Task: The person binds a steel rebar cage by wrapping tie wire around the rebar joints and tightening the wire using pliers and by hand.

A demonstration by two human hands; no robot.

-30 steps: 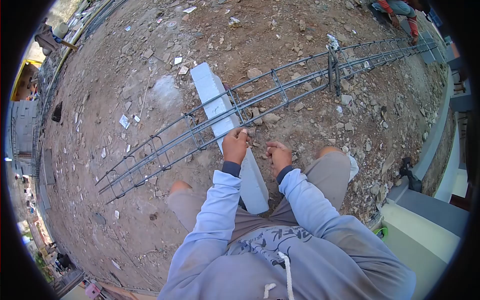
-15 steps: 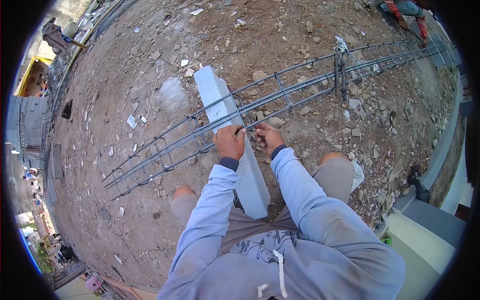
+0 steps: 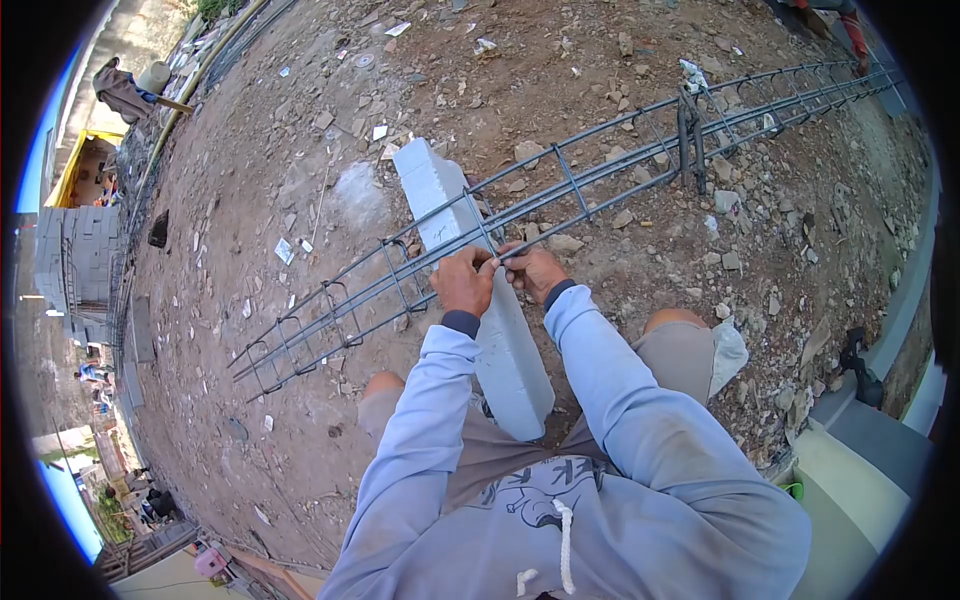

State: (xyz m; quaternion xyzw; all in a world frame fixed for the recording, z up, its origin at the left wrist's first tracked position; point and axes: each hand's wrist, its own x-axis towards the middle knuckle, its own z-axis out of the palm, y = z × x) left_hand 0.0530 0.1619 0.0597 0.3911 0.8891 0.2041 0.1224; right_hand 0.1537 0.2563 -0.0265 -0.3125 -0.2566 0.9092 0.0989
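A long rebar cage [image 3: 575, 185] of several bars joined by square stirrups runs diagonally across the view. It rests over a pale light-blue block [image 3: 515, 370] lying between my knees. My left hand [image 3: 465, 280] is closed at the cage's near bar, fingertips pinching where a stirrup meets it. Right beside it, my right hand [image 3: 535, 272] is closed in a pinch at the same joint, its fingertips nearly touching the left ones. Whatever small thing lies between the right fingertips is too small to make out.
A dark two-legged metal piece [image 3: 691, 145] hangs over the cage to the right. Another person's red sleeve [image 3: 856, 40] shows at the cage's far end. Stones and tile shards litter the dirt ground [image 3: 330, 420]. Grey blocks [image 3: 80, 255] are stacked far left.
My view has shifted slightly, so the scene sits a little further right. My right fingers have closed in nearer to the left at the joint. The other person is less in view.
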